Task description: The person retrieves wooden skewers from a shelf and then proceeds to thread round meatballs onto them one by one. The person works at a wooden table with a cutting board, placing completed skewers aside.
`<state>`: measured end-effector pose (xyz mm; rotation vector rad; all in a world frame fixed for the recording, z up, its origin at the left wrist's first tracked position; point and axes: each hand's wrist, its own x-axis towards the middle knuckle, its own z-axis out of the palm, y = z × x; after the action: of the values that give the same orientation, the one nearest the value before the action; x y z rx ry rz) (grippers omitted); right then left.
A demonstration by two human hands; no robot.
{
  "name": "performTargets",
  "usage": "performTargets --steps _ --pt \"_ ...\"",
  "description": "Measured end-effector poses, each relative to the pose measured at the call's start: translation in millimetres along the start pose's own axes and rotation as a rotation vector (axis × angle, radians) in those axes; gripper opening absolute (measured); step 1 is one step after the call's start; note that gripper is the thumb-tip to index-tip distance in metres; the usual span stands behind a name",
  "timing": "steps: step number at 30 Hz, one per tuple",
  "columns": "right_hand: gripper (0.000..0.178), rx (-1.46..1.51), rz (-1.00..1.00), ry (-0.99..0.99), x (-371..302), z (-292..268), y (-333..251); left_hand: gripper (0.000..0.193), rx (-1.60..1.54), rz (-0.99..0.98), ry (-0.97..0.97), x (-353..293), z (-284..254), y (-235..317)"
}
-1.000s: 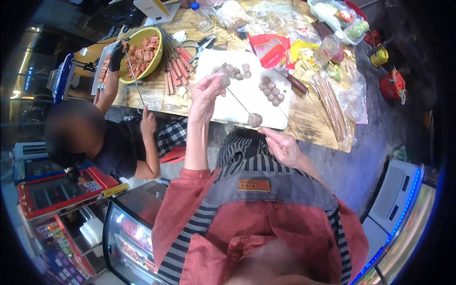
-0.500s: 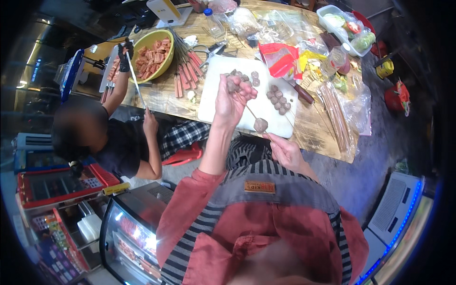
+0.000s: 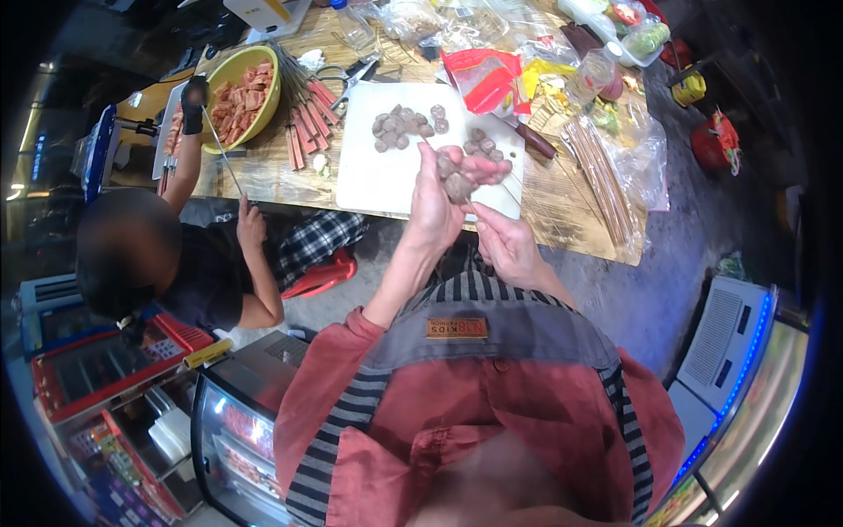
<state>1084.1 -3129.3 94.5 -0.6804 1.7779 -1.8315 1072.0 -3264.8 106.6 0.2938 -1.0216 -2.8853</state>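
Observation:
Above the near edge of a white cutting board (image 3: 356, 180), my left hand (image 3: 432, 200) is turned palm up, with greyish-brown meatballs (image 3: 457, 187) held in its fingers. My right hand (image 3: 511, 248) pinches the near end of a thin wooden skewer, which runs through the meatballs; its tip sticks out beyond them. Loose meatballs (image 3: 399, 126) lie clustered on the board. A second group of meatballs (image 3: 481, 143), set close together on the board, is partly hidden behind my left fingers.
Right of the board lie a brown-handled knife (image 3: 536, 139), a red bag (image 3: 483, 77) and a bundle of wooden skewers (image 3: 599, 180). To the left are scissors (image 3: 347, 79), red-handled skewers (image 3: 309, 123) and a yellow bowl (image 3: 274, 92) of raw meat. A co-worker (image 3: 189, 259) holds a long skewer.
My hands have come together, and the meatball low on the skewer now sits against my left fingers. My left hand has moved right and nearer me. The whole view has shifted slightly.

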Motion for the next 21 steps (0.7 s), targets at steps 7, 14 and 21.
performTargets --steps 7,14,21 --pt "0.029 -0.02 -0.001 -0.065 -1.0 -10.8 -3.1 0.062 -0.047 0.072 -0.109 -16.4 7.1 11.0" --pt "0.024 -0.002 -0.007 -0.151 -2.9 -23.3 -16.3 0.089 0.319 0.206 -0.269 -37.0 27.0 26.1" --pt "0.025 -0.017 0.093 -0.15 -1.1 -9.0 -31.0 0.048 0.453 0.333 -0.066 -18.5 2.9 11.3"
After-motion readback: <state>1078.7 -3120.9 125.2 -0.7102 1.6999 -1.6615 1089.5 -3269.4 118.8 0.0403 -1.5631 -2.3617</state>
